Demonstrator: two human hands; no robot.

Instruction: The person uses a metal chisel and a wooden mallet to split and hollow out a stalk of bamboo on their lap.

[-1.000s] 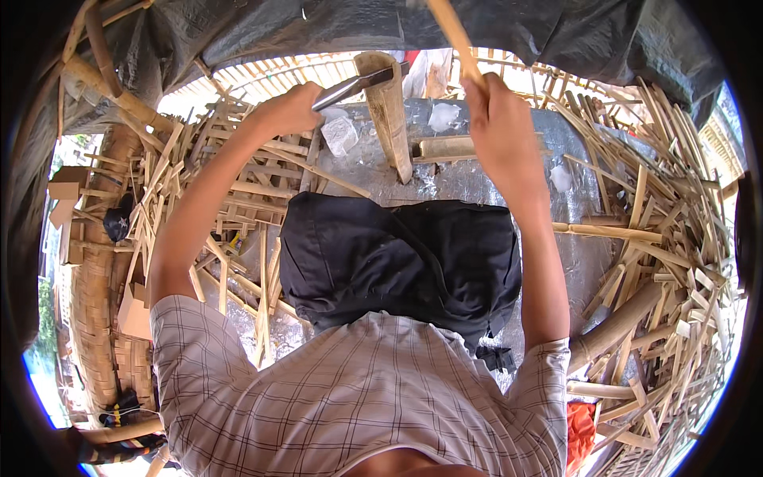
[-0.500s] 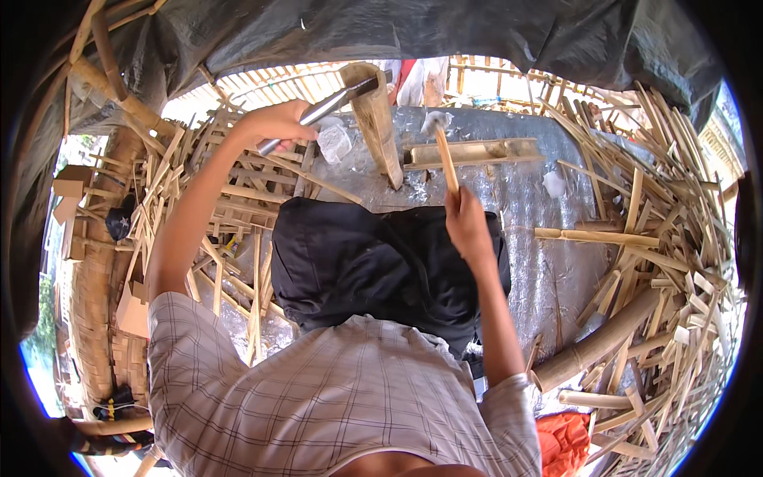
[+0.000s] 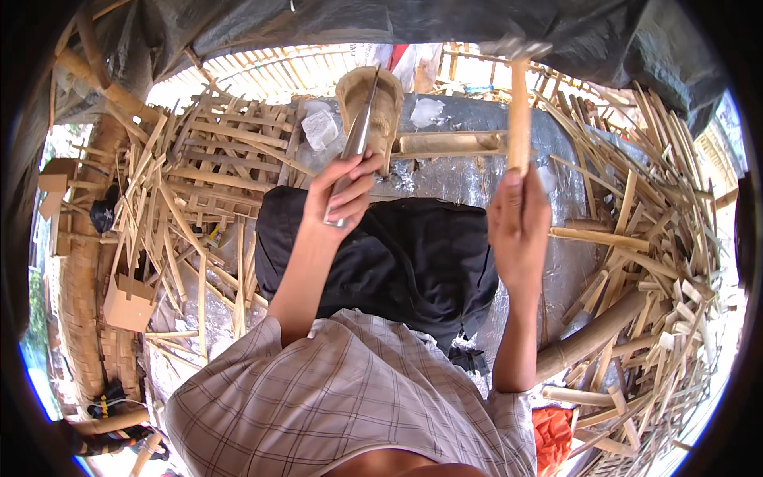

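My left hand (image 3: 343, 191) is wrapped round the shiny tubular handle of a metal-handled blade (image 3: 359, 131); I cannot tell if it is a knife or a chisel. Its narrow dark end lies over the hollow top of an upright thick bamboo piece (image 3: 385, 119). Whether the edge touches the bamboo is unclear. My right hand (image 3: 520, 219) grips the wooden handle of a hammer (image 3: 519, 119). The hammer is raised to the right of the bamboo, its head smeared by motion. Both hands are above a black cloth (image 3: 373, 262) over my lap.
Behind the upright piece lies a split bamboo trough (image 3: 453, 144). White translucent lumps (image 3: 321, 129) rest on a grey sheet (image 3: 469, 179). Bamboo strips (image 3: 660, 254) heap up at right, a slatted bamboo stack (image 3: 230, 143) at left. A dark tarpaulin (image 3: 397, 20) hangs overhead.
My left hand has come right and nearer, turning the blade from slanted sideways to nearly lengthwise over the bamboo. The hammer has swung up and right. The bamboo's hollow top now faces me more.
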